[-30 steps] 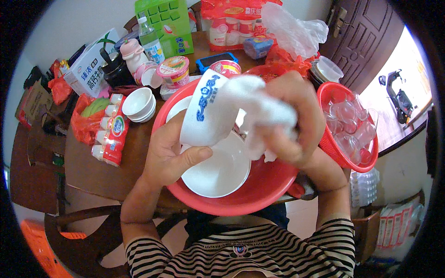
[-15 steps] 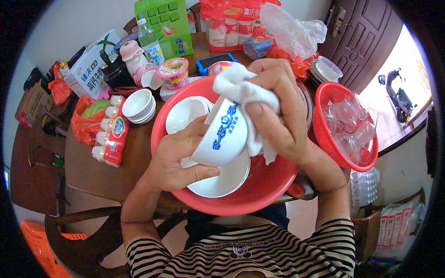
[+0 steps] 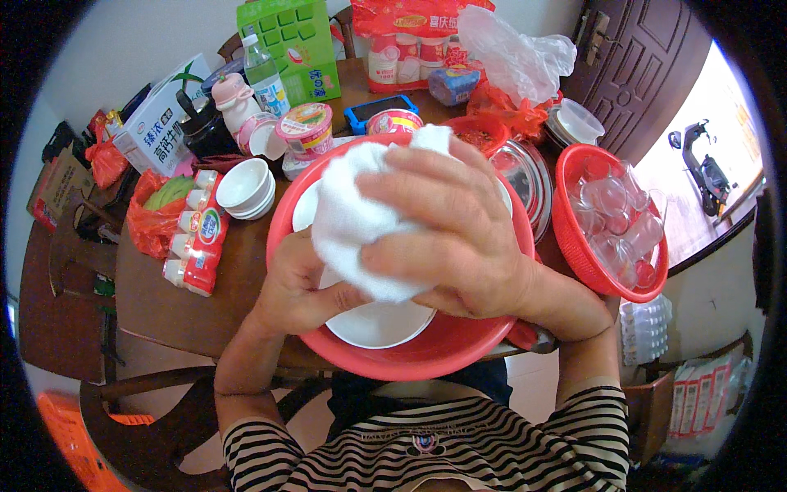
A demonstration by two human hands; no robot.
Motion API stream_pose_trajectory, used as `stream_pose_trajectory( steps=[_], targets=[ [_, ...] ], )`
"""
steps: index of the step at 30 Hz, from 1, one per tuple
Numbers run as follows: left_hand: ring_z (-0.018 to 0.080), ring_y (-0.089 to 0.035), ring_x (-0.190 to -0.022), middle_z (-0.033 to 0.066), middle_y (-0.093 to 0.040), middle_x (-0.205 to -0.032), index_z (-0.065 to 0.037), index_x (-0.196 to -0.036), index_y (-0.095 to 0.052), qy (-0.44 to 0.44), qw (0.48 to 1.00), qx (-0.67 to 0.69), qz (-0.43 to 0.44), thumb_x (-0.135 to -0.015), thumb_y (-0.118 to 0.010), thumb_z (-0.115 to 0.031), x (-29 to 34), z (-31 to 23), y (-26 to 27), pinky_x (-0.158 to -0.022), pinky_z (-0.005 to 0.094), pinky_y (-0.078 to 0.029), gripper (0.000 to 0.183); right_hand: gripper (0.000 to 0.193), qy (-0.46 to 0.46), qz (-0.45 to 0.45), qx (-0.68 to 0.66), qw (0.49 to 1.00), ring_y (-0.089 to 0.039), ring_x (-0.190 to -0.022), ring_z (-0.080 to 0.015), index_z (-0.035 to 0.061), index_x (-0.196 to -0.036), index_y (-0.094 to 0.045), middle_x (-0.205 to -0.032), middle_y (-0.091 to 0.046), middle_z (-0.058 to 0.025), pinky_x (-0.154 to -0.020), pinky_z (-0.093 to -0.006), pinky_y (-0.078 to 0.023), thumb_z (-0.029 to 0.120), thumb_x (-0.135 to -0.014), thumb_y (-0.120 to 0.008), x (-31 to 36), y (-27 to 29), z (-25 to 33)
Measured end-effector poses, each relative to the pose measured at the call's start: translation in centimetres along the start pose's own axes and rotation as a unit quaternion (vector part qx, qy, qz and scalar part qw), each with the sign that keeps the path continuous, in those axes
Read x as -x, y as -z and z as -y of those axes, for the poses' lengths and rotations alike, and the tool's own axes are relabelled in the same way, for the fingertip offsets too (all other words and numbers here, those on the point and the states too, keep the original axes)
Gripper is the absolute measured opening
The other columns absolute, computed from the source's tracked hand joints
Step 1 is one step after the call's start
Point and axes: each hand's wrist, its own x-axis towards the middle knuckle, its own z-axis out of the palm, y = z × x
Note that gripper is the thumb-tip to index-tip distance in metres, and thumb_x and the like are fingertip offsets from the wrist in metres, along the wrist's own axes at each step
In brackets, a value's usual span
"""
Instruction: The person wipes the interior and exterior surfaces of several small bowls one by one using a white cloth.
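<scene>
My right hand (image 3: 447, 238) presses a white cloth (image 3: 352, 221) down over a cup-shaped thing held above a red plastic basin (image 3: 410, 361). The cloth and my fingers hide that thing completely. My left hand (image 3: 295, 283) is cupped under the cloth from the left and grips it from below. A white plate (image 3: 377, 324) lies in the basin beneath both hands. The basin stands on the near edge of a wooden table (image 3: 164, 287).
A stack of small white bowls (image 3: 246, 189) and a pack of small drink bottles (image 3: 197, 238) lie left of the basin. A red basket of clear glasses (image 3: 611, 221) stands on the right, metal bowls (image 3: 525, 176) behind. A green box (image 3: 287, 41), water bottle (image 3: 264, 78) and packets crowd the far side.
The white bowl with blue pattern, visible before in my left hand, is now covered by the cloth. My right hand has moved over it and lower toward the basin.
</scene>
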Motion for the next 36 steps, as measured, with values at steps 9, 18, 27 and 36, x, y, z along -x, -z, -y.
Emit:
stream_pose_trajectory(
  steps=[9, 18, 27, 36],
  targets=[
    [0.0321, -0.040, -0.124, 0.0236, -0.041, -0.132, 0.004, -0.107, -0.060, -0.058, 0.990, -0.124, 0.033, -0.069, -0.072, -0.014, -0.6, -0.4, 0.8, -0.100, 0.0375, -0.031, 0.044, 0.045, -0.336, -0.013, -0.519, 0.786, -0.047, -0.109, -0.0213, 0.0012, -0.125, -0.038, -0.114, -0.048, -0.0145, -0.092, -0.0330, -0.037, 0.030, -0.092, -0.043, -0.7, 0.3, -0.6],
    [0.0224, -0.052, -0.109, 0.0139, -0.053, -0.119, 0.001, -0.121, -0.048, -0.015, 0.994, -0.104, 0.004, -0.069, -0.073, -0.016, -0.5, -0.2, 0.1, -0.092, 0.0343, -0.040, 0.061, 0.044, -0.053, 0.058, -0.117, 0.990, -0.041, -0.116, -0.0382, 0.0153, -0.114, -0.056, -0.129, -0.042, -0.0186, -0.095, -0.0440, -0.036, 0.021, -0.072, -0.066, -0.1, -0.3, -0.4],
    [0.0256, -0.059, -0.097, 0.0118, -0.063, -0.099, -0.003, -0.095, -0.065, -0.020, 0.998, -0.035, 0.044, -0.070, -0.074, -0.010, 0.0, -0.1, -0.2, -0.084, 0.0344, -0.044, 0.028, 0.030, -0.016, 0.012, -0.085, 0.996, -0.050, -0.106, -0.0332, 0.0102, -0.106, -0.058, -0.118, -0.050, -0.0174, -0.090, -0.0422, -0.039, 0.021, -0.078, -0.060, -0.3, 0.3, -0.7],
    [0.0329, -0.053, -0.109, 0.0204, -0.050, -0.122, 0.000, -0.101, -0.062, -0.052, 0.979, -0.186, 0.065, -0.068, -0.075, -0.017, -0.4, -0.4, 0.3, -0.090, 0.0346, -0.042, 0.039, 0.039, -0.343, 0.019, -0.485, 0.804, -0.049, -0.109, -0.0199, -0.0022, -0.124, -0.037, -0.117, -0.050, -0.0166, -0.092, -0.0327, -0.039, 0.021, -0.093, -0.030, -0.4, 0.1, -1.1]
  ],
)
